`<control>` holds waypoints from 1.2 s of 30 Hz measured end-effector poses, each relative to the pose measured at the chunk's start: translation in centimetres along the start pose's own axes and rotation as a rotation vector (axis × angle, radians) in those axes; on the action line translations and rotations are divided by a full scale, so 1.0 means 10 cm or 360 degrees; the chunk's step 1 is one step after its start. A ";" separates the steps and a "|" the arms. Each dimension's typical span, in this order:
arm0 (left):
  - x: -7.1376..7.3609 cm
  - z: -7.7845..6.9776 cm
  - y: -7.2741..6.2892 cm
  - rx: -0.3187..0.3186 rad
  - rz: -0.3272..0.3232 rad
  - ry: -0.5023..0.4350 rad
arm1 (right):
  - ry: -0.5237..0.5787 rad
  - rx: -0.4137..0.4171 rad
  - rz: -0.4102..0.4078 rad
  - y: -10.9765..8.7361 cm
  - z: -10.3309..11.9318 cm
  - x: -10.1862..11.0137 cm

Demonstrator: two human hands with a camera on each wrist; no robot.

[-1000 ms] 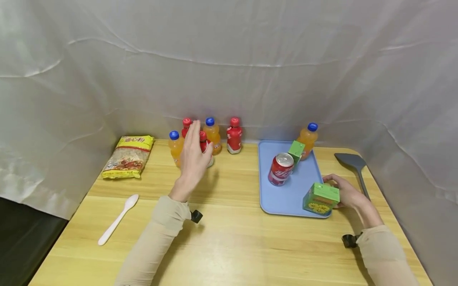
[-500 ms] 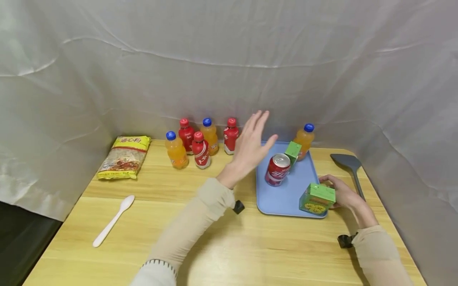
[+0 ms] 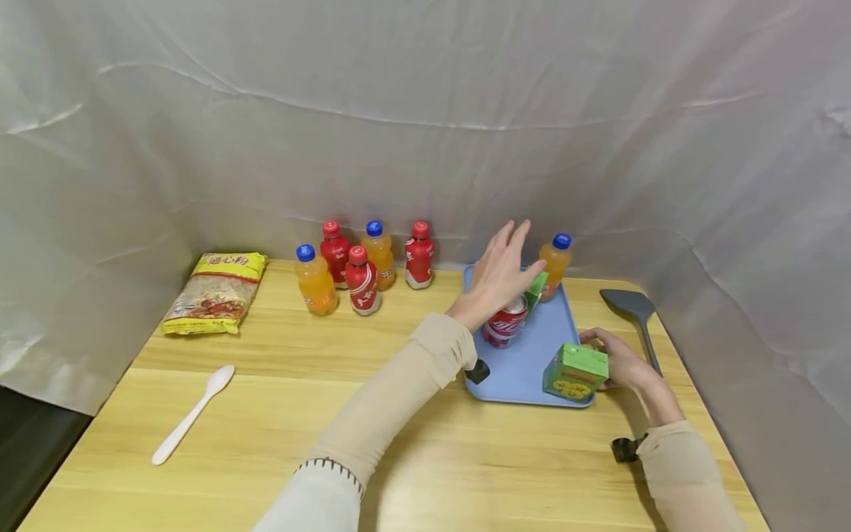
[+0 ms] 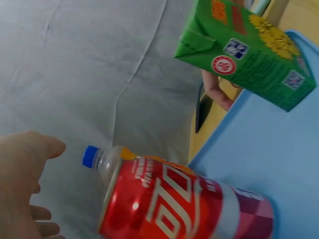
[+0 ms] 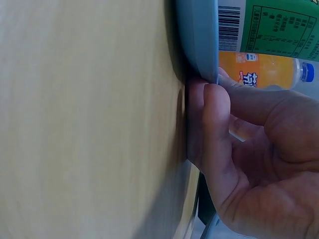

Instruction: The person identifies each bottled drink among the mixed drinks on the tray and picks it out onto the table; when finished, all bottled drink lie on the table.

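My left hand [image 3: 496, 275] is over the back part of the blue tray [image 3: 518, 377], fingers spread, just above the red soda can [image 3: 503, 327]. In the left wrist view nothing lies between its fingers, and the can [image 4: 184, 204] stands below it. At the tray's right side, my right hand [image 3: 623, 362] pinches the rim between thumb and fingers, as the right wrist view shows. A green drink carton [image 3: 577, 371] stands on the tray beside that hand. Another green carton [image 3: 535, 290], partly hidden, and an orange soda bottle [image 3: 555, 270] stand towards the tray's back right.
Left of the tray, red bottles [image 3: 363, 284] and orange soda bottles [image 3: 316, 284] stand in a group. A yellow food packet [image 3: 216, 293] and a white spoon [image 3: 193, 415] lie farther left. Right of the tray lies a dark grey spatula [image 3: 631, 304]. A grey curtain [image 3: 425, 133] borders the table.
My left hand has swept right from the bottle group, past the single red bottle, to over the tray. My right hand stays at the tray's rim. The view has shifted slightly.
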State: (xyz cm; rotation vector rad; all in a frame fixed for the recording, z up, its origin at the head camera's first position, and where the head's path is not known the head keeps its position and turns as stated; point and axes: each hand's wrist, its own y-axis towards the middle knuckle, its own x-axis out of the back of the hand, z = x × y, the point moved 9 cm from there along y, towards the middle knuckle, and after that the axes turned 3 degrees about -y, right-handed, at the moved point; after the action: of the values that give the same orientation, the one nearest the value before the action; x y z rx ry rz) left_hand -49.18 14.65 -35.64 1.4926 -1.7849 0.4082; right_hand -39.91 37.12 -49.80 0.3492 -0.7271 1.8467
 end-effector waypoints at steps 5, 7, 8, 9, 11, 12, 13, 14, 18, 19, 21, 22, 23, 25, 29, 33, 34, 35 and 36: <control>-0.09 -0.07 0.15 0.0030 0.0028 0.0086 | 0.0027 -0.0013 0.0013 0.02 -0.02 -0.01; -0.13 -0.08 0.19 0.0058 0.0046 0.0115 | 0.0028 -0.0018 0.0012 0.03 -0.03 0.00; -0.16 -0.08 0.21 0.0076 0.0061 0.0128 | 0.0028 -0.0018 0.0013 0.04 -0.03 0.01; -0.18 -0.08 0.22 0.0097 0.0078 0.0137 | 0.0031 -0.0019 0.0013 0.05 -0.03 0.01; -0.23 -0.09 0.25 0.0125 0.0114 0.0146 | 0.0037 -0.0027 0.0014 0.05 -0.03 0.01; -0.26 -0.10 0.26 0.0135 0.0135 0.0143 | 0.0042 -0.0033 0.0016 0.05 -0.03 0.02; -0.29 -0.10 0.27 0.0145 0.0159 0.0147 | 0.0044 -0.0041 0.0015 0.05 -0.03 0.02; -0.31 -0.10 0.28 0.0155 0.0181 0.0149 | 0.0044 -0.0038 0.0018 0.04 -0.03 0.01; -0.41 -0.09 0.29 0.0195 0.0253 0.0137 | 0.0049 -0.0053 0.0018 0.03 -0.03 0.00; -0.43 -0.08 0.29 0.0203 0.0264 0.0139 | 0.0050 -0.0053 0.0018 0.02 -0.03 0.00; -0.47 -0.06 0.29 0.0220 0.0272 0.0125 | 0.0053 -0.0050 0.0018 0.02 -0.03 -0.01; -0.48 -0.05 0.29 0.0225 0.0272 0.0123 | 0.0055 -0.0050 0.0017 0.02 -0.03 -0.01; -0.50 -0.04 0.30 0.0223 0.0270 0.0125 | 0.0058 -0.0051 0.0014 0.02 -0.02 -0.01; -0.51 -0.02 0.31 0.0220 0.0253 0.0112 | 0.0057 -0.0048 0.0015 0.02 -0.02 -0.02; -0.53 0.00 0.35 0.0228 0.0231 0.0081 | 0.0056 -0.0048 0.0022 0.02 -0.02 -0.02; -0.55 0.00 0.36 0.0253 0.0241 0.0081 | 0.0060 -0.0049 0.0026 0.01 -0.02 -0.02; -0.55 -0.01 0.36 0.0256 0.0239 0.0088 | 0.0063 -0.0048 0.0027 0.01 -0.01 -0.02; -0.55 -0.02 0.36 0.0259 0.0235 0.0103 | 0.0063 -0.0047 0.0027 0.01 -0.01 -0.02; -0.56 -0.02 0.36 0.0258 0.0229 0.0128 | 0.0064 -0.0047 0.0028 0.01 -0.02 -0.01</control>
State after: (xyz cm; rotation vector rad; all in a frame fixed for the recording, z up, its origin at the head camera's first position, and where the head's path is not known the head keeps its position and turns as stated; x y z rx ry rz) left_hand -52.35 19.64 -38.72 1.4394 -1.8369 0.6905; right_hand -39.96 37.08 -50.05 0.2871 -0.7312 1.8523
